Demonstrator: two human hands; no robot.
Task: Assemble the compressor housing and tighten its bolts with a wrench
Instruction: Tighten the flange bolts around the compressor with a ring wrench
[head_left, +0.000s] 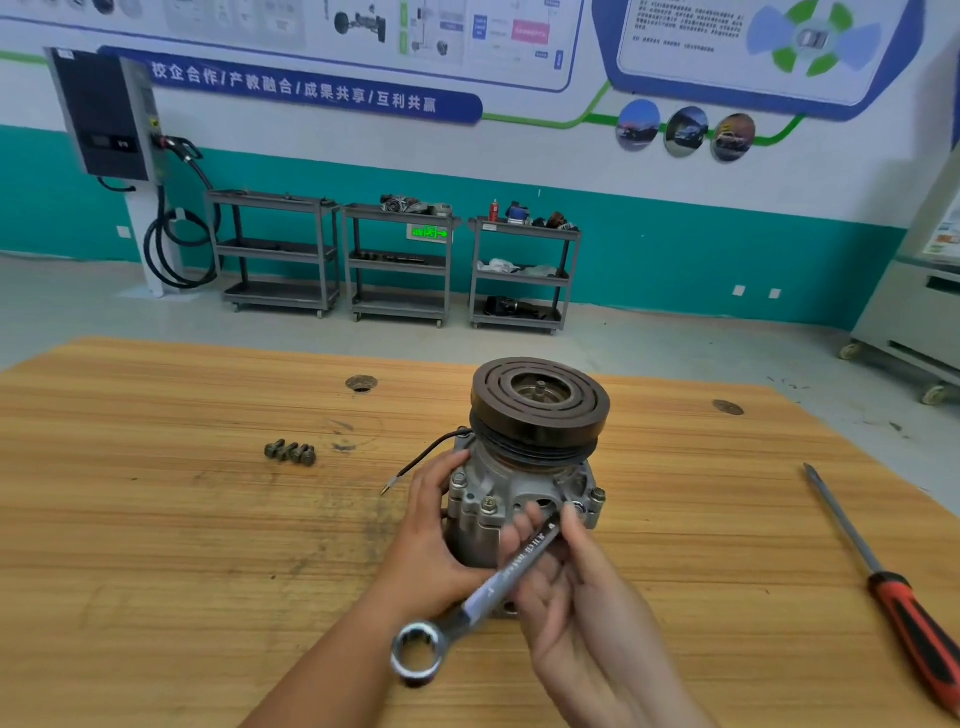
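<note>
Head view. A grey cast-metal compressor housing (511, 488) with a black grooved pulley stands upright at the centre of the wooden tabletop (156, 519). The left hand (431, 540), entering from 7 o'clock, has its grip wrapped round the housing's side. The right hand (566, 597) has its grip pinched on a silver ring wrench (467, 608), whose far end is at a flange bolt. Loose bolts (290, 452) lie at 9 o'clock.

Left hand (434, 530) wraps its curled fingers around the compressor housing (501, 475); right hand (571, 597) pinches the wrench (487, 587) between thumb and fingertips.

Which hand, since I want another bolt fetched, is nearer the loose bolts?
Left. The left hand grips the compressor right of the bolts; the right hand, holding the wrench, lies farther right.
</note>
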